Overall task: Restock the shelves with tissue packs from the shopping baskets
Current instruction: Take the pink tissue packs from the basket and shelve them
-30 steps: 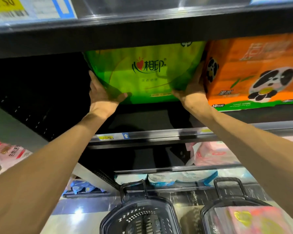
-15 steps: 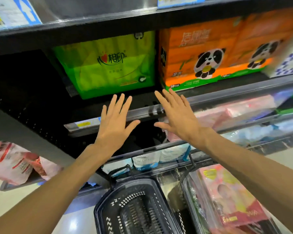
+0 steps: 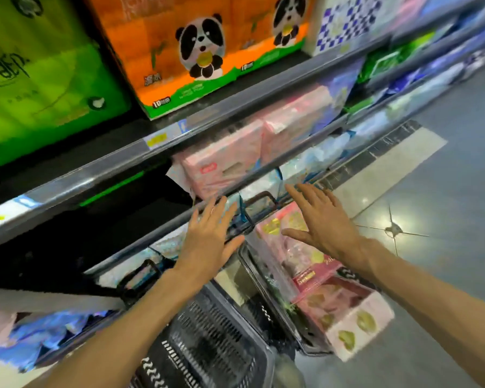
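Both your hands are empty, fingers straight and spread, palms down: the left hand (image 3: 207, 242) hovers over the near rim of the right basket (image 3: 266, 284), the right hand (image 3: 324, 222) over the far end of the pink tissue pack (image 3: 328, 287) lying in that basket. Neither grip is taken yet; no contact with the pack is visible. The pack lies lengthwise in the right basket, one end overhanging the basket's nearer edge toward you, the other end under the raised handle (image 3: 259, 198). Left of that basket stands the left basket (image 3: 207, 345); its mesh floor shows and no pack is visible in it, though blur hides part. Above the right basket, the shelf (image 3: 235, 107) carries the green pack (image 3: 39, 79) and, right of it, the orange panda packs (image 3: 193, 57); the tier just beneath holds pink packs (image 3: 230, 161). Judgement: the pink pack is a film-wrapped multipack, so expect it to be light for its bulk, soft and compressible, with a glossy wrap that may slide under flat palms. Take it at the two short ends or along the two long sides, palms pressing inward, fingers curled under the lower edges; pinching loose film alone risks tearing or slipping. Clear the handle as you lift. Target slot is probably beside the pink packs, but a free gap there cannot be confirmed through the blur.
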Demonstrator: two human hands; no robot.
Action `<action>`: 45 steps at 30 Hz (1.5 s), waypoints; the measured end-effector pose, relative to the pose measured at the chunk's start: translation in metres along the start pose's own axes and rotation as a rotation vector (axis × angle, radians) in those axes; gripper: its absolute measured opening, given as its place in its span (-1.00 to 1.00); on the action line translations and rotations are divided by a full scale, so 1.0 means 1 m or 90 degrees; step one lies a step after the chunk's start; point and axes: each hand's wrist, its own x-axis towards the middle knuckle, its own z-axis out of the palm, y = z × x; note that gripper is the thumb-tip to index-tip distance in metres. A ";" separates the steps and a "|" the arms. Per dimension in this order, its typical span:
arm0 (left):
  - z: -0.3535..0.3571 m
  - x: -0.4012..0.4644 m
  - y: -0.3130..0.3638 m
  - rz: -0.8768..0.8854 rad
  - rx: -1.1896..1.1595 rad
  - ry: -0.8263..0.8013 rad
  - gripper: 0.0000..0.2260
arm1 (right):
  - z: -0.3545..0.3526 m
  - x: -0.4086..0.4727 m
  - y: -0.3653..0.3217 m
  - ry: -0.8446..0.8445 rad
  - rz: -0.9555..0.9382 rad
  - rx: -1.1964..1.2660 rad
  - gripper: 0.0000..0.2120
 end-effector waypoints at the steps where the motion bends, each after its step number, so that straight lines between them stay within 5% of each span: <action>1: 0.010 0.004 0.010 -0.007 -0.012 -0.030 -0.29 | 0.010 -0.010 0.013 -0.013 0.026 0.007 -0.05; 10: 0.117 0.021 0.079 -0.080 -0.164 -0.241 -0.23 | 0.086 -0.070 0.095 -0.170 0.173 0.053 0.06; 18: 0.181 0.042 0.120 -0.385 -0.501 -0.277 0.01 | 0.140 -0.046 0.131 -0.260 0.251 0.172 0.09; 25: 0.229 0.072 0.125 -0.593 -0.654 -0.323 0.35 | 0.175 0.015 0.152 -0.354 0.344 0.352 0.23; 31: 0.252 0.091 0.125 -0.642 -0.711 -0.311 0.39 | 0.206 0.047 0.164 -0.401 0.378 0.494 0.34; 33: 0.256 0.092 0.127 -0.630 -0.731 -0.303 0.11 | 0.209 0.050 0.162 -0.391 0.394 0.534 0.35; 35: 0.264 0.093 0.128 -0.622 -0.735 -0.295 -0.18 | 0.209 0.051 0.161 -0.397 0.410 0.574 0.25; 39: 0.278 0.092 0.124 -0.639 -0.738 -0.303 0.15 | 0.209 0.054 0.161 -0.394 0.404 0.594 0.03; 43: 0.256 0.087 0.122 -0.664 -0.755 -0.298 -0.21 | 0.197 0.050 0.153 -0.365 0.378 0.620 -0.54; 45: 0.253 0.080 0.120 -0.655 -0.753 -0.285 -0.22 | 0.194 0.045 0.148 -0.347 0.343 0.647 -0.64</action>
